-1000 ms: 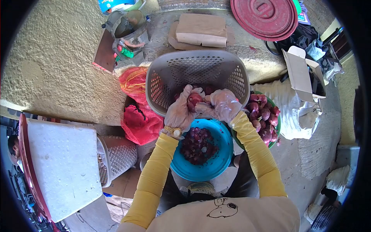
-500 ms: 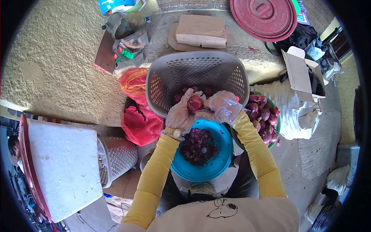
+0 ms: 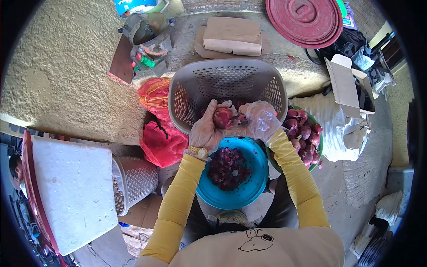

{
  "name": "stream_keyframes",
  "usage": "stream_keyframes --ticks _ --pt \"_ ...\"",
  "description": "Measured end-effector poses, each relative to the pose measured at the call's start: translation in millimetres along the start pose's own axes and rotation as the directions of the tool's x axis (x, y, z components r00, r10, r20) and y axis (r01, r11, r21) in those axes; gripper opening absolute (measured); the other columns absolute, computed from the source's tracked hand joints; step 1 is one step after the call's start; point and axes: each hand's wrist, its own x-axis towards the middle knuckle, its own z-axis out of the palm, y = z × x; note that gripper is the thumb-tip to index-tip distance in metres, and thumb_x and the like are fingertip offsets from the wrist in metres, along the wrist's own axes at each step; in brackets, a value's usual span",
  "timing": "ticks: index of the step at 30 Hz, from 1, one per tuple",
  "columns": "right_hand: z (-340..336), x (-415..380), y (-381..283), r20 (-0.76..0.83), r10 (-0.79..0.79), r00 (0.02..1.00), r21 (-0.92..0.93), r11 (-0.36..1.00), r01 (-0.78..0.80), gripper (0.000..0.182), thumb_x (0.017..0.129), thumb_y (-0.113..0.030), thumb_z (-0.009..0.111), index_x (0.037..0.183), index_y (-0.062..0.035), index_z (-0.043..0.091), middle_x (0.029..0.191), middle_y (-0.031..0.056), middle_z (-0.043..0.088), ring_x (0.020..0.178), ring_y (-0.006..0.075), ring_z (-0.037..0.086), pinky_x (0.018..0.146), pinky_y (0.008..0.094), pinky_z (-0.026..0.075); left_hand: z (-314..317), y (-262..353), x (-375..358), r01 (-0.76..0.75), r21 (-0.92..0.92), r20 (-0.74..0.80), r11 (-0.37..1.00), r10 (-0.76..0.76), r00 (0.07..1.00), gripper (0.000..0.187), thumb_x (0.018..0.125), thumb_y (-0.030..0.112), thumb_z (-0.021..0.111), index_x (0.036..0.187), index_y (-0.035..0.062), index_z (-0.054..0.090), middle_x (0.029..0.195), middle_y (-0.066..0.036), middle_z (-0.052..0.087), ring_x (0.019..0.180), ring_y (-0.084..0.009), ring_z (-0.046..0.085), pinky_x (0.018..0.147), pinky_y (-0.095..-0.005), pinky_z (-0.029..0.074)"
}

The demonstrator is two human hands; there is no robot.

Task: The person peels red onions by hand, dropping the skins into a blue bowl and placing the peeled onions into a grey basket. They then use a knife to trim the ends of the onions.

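Note:
My left hand [image 3: 207, 126], in a clear plastic glove, is closed around a red onion [image 3: 223, 118] above the near rim of the grey basket [image 3: 178, 71]. Close by on the right, my gloved right hand [image 3: 261, 119] has its fingers curled in towards the onion. A dark reddish bit shows at its fingertips; what it grips cannot be made out. Below both hands stands a blue basin [image 3: 260, 178] with dark red onion skins [image 3: 229, 169] in it. More red onions lie in the shadowed bottom of the basket.
A green basin [image 3: 321, 147] heaped with red onions [image 3: 304, 131] stands at the right. Red mesh sacks [image 3: 167, 142] lie left of the basket. A white foam slab [image 3: 73, 191] and a lattice bin [image 3: 140, 182] are farther left. Cardboard [image 3: 233, 33] and a red lid [image 3: 304, 20] lie behind.
My right hand has shifted slightly and its fingers have drawn a little away from the onion, with a dark reddish bit now between them. My left hand keeps the onion, turned slightly.

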Motion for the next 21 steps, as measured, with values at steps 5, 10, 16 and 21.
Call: stream_keyframes --ticks 5,10,16,21 --pt "2 3 -1 0.113 0.044 0.993 0.057 0.997 -0.051 0.061 0.083 -0.067 0.070 0.102 -0.0098 0.072 0.090 0.0148 0.071 0.091 0.0397 0.069 0.082 0.0507 0.053 16 52 -10 0.443 -0.628 0.241 0.639 -0.382 0.892 0.042 0.106 0.029 0.063 0.125 -0.0080 0.062 0.122 -0.024 0.067 0.110 -0.0385 0.068 0.096 -0.0553 0.060" --pt "6 2 0 0.037 0.049 0.998 0.118 0.992 -0.053 0.061 0.086 -0.070 0.068 0.099 -0.0103 0.074 0.076 0.0140 0.070 0.079 0.0402 0.069 0.073 0.0511 0.053 13 40 -5 0.408 -0.643 0.299 0.648 -0.277 0.913 0.030 0.104 0.020 0.065 0.119 -0.0060 0.067 0.122 -0.022 0.068 0.109 -0.0359 0.069 0.090 -0.0510 0.061" --pt "9 1 1 0.170 -0.061 0.984 0.047 0.997 0.054 0.058 0.091 -0.067 0.064 0.097 -0.0113 0.074 0.077 0.0141 0.071 0.078 0.0399 0.069 0.071 0.0492 0.054 9 37 -8 0.436 -0.642 0.219 0.631 -0.395 0.892 0.026 0.103 0.018 0.065 0.119 -0.0025 0.066 0.119 -0.019 0.069 0.108 -0.0327 0.069 0.088 -0.0446 0.062" --pt "7 -3 -14 0.186 -0.132 0.974 0.231 0.969 0.088 0.049 0.088 -0.061 0.070 0.092 -0.0129 0.077 0.083 0.0163 0.071 0.083 0.0394 0.070 0.075 0.0482 0.055 15 57 -12 0.399 -0.602 0.121 0.692 -0.416 0.902 0.029 0.104 0.024 0.066 0.120 0.0001 0.062 0.114 -0.018 0.069 0.104 -0.0331 0.070 0.086 -0.0431 0.063"
